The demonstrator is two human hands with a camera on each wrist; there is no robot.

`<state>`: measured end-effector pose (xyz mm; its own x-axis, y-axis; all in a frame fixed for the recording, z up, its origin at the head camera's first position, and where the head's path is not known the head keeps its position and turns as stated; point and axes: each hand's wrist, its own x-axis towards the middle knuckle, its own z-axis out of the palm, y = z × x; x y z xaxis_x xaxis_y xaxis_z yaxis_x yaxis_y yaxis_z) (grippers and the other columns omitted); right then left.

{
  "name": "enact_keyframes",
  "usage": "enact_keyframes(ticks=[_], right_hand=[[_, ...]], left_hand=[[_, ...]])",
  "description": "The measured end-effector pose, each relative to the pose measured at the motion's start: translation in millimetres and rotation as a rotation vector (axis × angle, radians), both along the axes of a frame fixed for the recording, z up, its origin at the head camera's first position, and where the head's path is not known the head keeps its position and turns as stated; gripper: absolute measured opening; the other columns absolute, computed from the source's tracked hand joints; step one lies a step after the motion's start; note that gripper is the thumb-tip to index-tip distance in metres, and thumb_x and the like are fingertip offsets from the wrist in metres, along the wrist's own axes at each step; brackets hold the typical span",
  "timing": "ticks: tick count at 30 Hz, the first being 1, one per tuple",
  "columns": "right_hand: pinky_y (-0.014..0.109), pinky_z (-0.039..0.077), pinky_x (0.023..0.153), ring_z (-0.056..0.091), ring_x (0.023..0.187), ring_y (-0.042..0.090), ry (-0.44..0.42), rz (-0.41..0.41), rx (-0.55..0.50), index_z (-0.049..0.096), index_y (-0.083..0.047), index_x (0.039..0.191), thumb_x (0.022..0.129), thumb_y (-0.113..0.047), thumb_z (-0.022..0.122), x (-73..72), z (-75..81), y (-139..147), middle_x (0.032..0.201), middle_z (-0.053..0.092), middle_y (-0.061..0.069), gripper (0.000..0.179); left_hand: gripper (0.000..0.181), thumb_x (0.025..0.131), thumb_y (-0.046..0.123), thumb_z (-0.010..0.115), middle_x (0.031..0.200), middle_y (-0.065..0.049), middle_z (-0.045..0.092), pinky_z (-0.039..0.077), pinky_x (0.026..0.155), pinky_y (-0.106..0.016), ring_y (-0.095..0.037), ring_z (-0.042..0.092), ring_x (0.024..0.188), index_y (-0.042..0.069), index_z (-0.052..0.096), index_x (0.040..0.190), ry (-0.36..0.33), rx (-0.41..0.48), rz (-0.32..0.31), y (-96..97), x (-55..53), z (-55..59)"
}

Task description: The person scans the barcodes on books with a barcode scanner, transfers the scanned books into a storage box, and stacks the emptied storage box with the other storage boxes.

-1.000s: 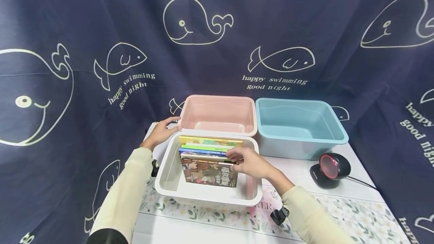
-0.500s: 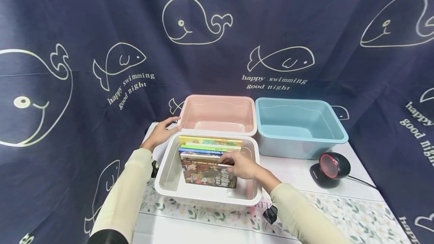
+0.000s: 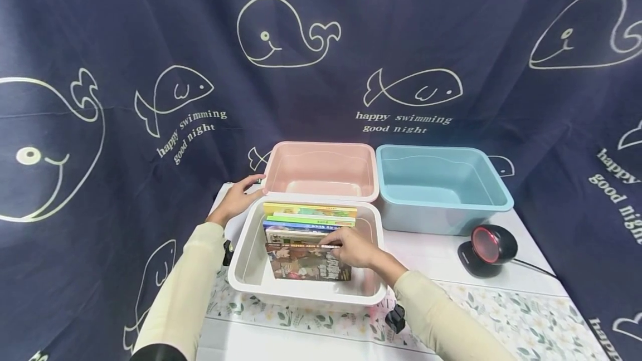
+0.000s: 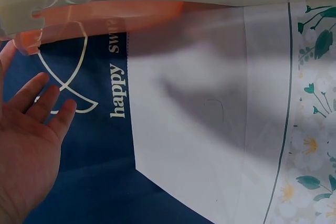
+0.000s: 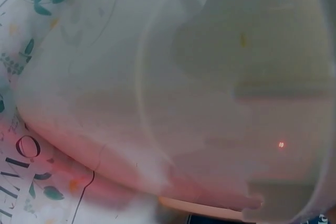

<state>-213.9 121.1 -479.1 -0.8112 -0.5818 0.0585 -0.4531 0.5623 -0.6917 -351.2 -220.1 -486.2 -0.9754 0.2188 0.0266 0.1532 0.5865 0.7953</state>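
A white bin (image 3: 311, 296) stands at the front and holds a row of upright books. In the head view my right hand (image 3: 355, 248) reaches into its right side and pinches the top edge of the front book (image 3: 306, 263), which has a brown illustrated cover. That book leans toward me, with a gap at its top from the books behind, which have blue, green and yellow (image 3: 311, 208) edges. At the back left, my left hand (image 3: 236, 200) touches the pink bin (image 3: 326, 145) near its corner. The left wrist view shows the hand's other fingers (image 4: 64, 119) loosely extended.
A light blue bin (image 3: 443, 227) stands right of the pink one. A black device with a red ring (image 3: 494, 245) sits at the right, its cable (image 3: 536, 271) trailing rightward. The white bin's outer wall (image 5: 105, 93) fills most of the right wrist view.
My right hand has moved left and toward me along the book tops. The front brown book has tipped toward me, away from the row. The left hand has stayed put.
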Motion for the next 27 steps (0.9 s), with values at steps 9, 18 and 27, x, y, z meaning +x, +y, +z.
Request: enact_keyframes(ticks=[9,18,27], right_hand=[[0.018,0.042,0.059,0.051,0.067,0.002,0.011,-0.065,-0.087,0.078,-0.006,0.118,0.087,0.007,0.06,10.6,22.2,6,0.112,0.079,0.012,0.037],[0.02,0.044,0.055,0.044,0.054,-0.001,0.026,-0.124,-0.169,0.076,-0.006,0.122,0.09,0.006,0.062,22.6,70.5,19,0.117,0.077,0.015,0.037],[0.026,0.058,0.06,0.07,0.074,0.012,-0.061,-0.248,-0.264,0.072,-0.004,0.128,0.092,0.004,0.063,38.4,123.4,52,0.128,0.071,0.022,0.037]], left_hand=[[0.055,0.101,0.03,0.068,0.16,-0.017,0.047,0.03,0.123,-0.062,-0.044,0.035,0.153,0.015,0.051,0.152,-0.003,-0.012,0.0,0.7,-0.3,1.2],[0.053,0.1,0.024,0.069,0.155,-0.024,0.05,0.033,0.122,-0.058,-0.046,0.042,0.148,0.011,0.053,0.149,0.026,-0.003,-0.009,0.6,-3.2,0.9],[0.054,0.101,0.022,0.068,0.154,-0.026,0.051,0.035,0.12,-0.061,-0.048,0.045,0.145,0.01,0.051,0.15,0.008,0.009,-0.027,0.9,-4.3,0.5]])
